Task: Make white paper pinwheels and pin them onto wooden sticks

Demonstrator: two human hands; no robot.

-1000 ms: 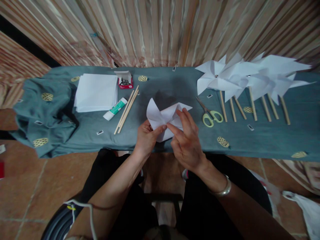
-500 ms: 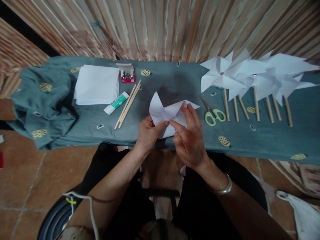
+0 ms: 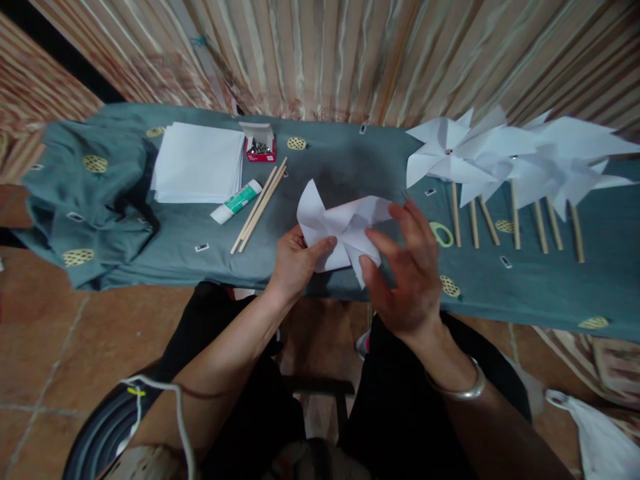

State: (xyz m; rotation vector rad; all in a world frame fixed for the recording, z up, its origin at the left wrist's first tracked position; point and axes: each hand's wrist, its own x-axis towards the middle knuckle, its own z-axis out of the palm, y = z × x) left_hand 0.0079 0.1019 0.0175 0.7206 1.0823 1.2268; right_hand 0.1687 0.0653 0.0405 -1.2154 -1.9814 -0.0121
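While one cloth-covered counter carries everything, the pinwheels overlap at its right, perhaps to save room; their wooden handles point toward the person. At the left, a paper stack lies flat, likely to stay uncreased.

Over the near edge, between these groups, is a folded paper. The left hand pinches it, thumb on top near the middle, presumably to keep the folds gathered. The right hand is spread at its right side; whether the fingertips touch, I cannot tell.

By count: seven handles show, though the overlapping heads cannot be counted surely, nor can the stacked sheets. Two or three loose sticks lie together, beside one glue tube. One pair of scissors is mostly hidden behind the right hand. One red box keeps many metal pins contained, too small to number.
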